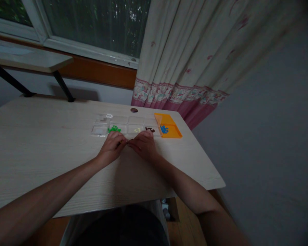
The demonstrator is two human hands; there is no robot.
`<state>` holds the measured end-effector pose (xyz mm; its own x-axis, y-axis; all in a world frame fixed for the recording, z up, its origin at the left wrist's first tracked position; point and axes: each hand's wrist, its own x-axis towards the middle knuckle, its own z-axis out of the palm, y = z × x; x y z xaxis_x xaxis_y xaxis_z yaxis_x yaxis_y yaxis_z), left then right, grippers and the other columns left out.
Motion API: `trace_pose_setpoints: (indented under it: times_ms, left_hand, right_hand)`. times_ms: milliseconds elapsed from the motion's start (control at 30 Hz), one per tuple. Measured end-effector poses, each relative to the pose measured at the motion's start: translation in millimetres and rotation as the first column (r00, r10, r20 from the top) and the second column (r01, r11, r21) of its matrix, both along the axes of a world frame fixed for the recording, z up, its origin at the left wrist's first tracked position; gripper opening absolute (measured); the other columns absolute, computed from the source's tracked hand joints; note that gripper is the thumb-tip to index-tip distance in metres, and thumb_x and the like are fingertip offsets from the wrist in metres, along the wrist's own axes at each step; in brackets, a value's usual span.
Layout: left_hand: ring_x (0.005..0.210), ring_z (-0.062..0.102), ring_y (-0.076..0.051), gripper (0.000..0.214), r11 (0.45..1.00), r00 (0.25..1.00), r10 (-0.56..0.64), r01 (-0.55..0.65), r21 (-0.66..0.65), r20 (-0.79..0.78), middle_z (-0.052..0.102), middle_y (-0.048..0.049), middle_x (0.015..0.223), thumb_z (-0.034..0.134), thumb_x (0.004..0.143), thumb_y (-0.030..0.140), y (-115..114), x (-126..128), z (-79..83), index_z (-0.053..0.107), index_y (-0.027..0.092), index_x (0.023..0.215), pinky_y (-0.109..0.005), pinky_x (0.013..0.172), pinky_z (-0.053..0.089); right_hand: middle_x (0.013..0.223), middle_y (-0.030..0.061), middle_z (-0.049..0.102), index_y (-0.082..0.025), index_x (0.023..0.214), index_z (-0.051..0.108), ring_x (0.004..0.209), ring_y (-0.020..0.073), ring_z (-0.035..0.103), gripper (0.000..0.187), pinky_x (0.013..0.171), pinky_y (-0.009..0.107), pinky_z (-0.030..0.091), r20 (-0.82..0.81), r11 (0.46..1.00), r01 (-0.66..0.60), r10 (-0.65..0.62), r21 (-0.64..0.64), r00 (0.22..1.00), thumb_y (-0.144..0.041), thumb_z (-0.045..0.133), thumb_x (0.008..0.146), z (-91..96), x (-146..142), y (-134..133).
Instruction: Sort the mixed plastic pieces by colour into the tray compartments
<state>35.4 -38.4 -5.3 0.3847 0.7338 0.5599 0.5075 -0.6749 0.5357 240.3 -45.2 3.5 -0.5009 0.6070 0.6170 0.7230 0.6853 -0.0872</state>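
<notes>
My left hand (113,144) and my right hand (145,145) meet at the fingertips over the table, just in front of a clear compartment box (119,120). Both are closed in a pinch, and whatever small thing sits between the fingers is too tiny to name. Green beads (114,128) lie in the compartment by my left hand. Pale yellow pieces (138,130) and dark brown pieces (150,130) fill parts of the compartments behind my right hand. Blue pieces (164,129) rest at the box's right end, by an orange tray (174,131).
A dark oval object (134,110) lies behind the box on the pale wooden table (53,143). At the back left a raised shelf (41,61) stands on black legs. A flowered curtain (179,68) hangs behind the table's right end, beside a wall (267,136).
</notes>
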Motion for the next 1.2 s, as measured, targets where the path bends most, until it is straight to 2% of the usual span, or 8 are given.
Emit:
trace_pose_setpoints:
  times_ms: [300,467,567,667,767,867,1067,1200]
  left_hand:
    - [0.085,0.051,-0.021,0.028,1.0,0.999,-0.009,0.008,-0.021,-0.041,0.059,-0.004,0.081,0.046,0.098,0.034,1.1,-0.5,0.6,0.062,0.021,0.079,-0.038,0.08,0.038]
    - [0.082,0.05,-0.02,0.029,1.0,0.999,-0.029,0.029,-0.009,-0.032,0.058,-0.0032,0.078,0.044,0.099,0.032,0.4,-2.0,0.6,0.058,0.02,0.076,-0.037,0.08,0.038]
    - [0.082,0.05,-0.02,0.028,1.0,1.0,-0.003,0.003,-0.014,-0.001,0.058,-0.0033,0.079,0.043,0.098,0.032,0.0,-2.9,0.7,0.056,0.02,0.076,-0.037,0.08,0.039]
    - [0.083,0.05,-0.02,0.029,1.0,1.0,0.004,-0.003,-0.019,0.012,0.058,-0.0037,0.078,0.043,0.098,0.032,0.0,-2.6,0.5,0.056,0.02,0.076,-0.037,0.08,0.039]
    - [0.084,0.051,-0.021,0.029,1.0,1.0,-0.006,0.006,-0.021,0.005,0.058,-0.004,0.078,0.044,0.098,0.033,-0.2,-2.0,0.2,0.058,0.02,0.077,-0.038,0.081,0.039]
    - [0.086,0.051,-0.021,0.028,1.0,1.0,-0.006,0.006,-0.017,0.003,0.059,-0.0042,0.079,0.045,0.098,0.034,-0.3,-2.0,0.2,0.059,0.02,0.077,-0.038,0.082,0.039]
    - [0.086,0.051,-0.021,0.029,1.0,0.999,-0.001,0.0,-0.015,-0.037,0.059,-0.0042,0.081,0.043,0.099,0.035,1.7,-3.4,-2.6,0.06,0.02,0.08,-0.038,0.082,0.04]
    - [0.095,0.05,-0.023,0.019,0.999,0.992,0.033,-0.034,-0.007,-0.124,0.06,-0.0055,0.091,0.049,0.095,0.031,1.7,-1.8,-7.8,0.065,0.021,0.093,-0.041,0.089,0.041]
  right_hand:
    - [0.088,0.002,0.07,-0.028,0.092,0.075,0.095,0.0177,0.058,0.011,0.098,0.038,0.034,0.031,1.0,-0.008,0.009,-0.015,0.999,-0.032,0.065,0.09,-0.3,-1.9,-4.1]
    - [0.088,0.0011,0.072,-0.029,0.094,0.076,0.094,0.0174,0.058,0.014,0.098,0.037,0.034,0.018,0.999,0.009,-0.008,-0.031,1.0,-0.034,0.062,0.092,0.8,3.7,-1.6]
    - [0.085,0.0015,0.072,-0.028,0.091,0.076,0.091,0.0185,0.058,0.017,0.094,0.038,0.034,-0.053,0.986,0.157,-0.159,-0.051,0.986,-0.035,0.061,0.092,0.4,23.5,12.7]
    - [0.087,0.0045,0.073,-0.024,0.089,0.077,0.089,0.0196,0.056,0.021,0.088,0.037,0.036,-0.166,0.921,0.379,-0.389,-0.089,0.906,-0.036,0.061,0.092,-4.3,51.2,32.3]
    - [0.089,0.0067,0.071,-0.023,0.088,0.077,0.09,0.0212,0.054,0.024,0.086,0.037,0.035,-0.191,0.862,0.494,-0.507,-0.113,0.84,-0.04,0.061,0.091,-11.2,71.6,45.1]
    - [0.092,0.0079,0.069,-0.022,0.088,0.078,0.091,0.0221,0.051,0.025,0.083,0.037,0.035,-0.182,0.838,0.532,-0.545,-0.121,0.818,-0.04,0.06,0.091,-16.3,77.6,48.1]
    - [0.096,0.0084,0.069,-0.022,0.092,0.078,0.096,0.0233,0.051,0.026,0.084,0.037,0.034,-0.159,0.833,0.531,-0.551,-0.153,0.819,-0.038,0.057,0.092,-16.6,73.7,46.8]
    - [0.1,0.0073,0.069,-0.022,0.093,0.077,0.099,0.0228,0.053,0.024,0.087,0.037,0.035,-0.177,0.813,0.562,-0.582,-0.155,0.793,-0.034,0.057,0.093,-12.4,72.0,44.9]
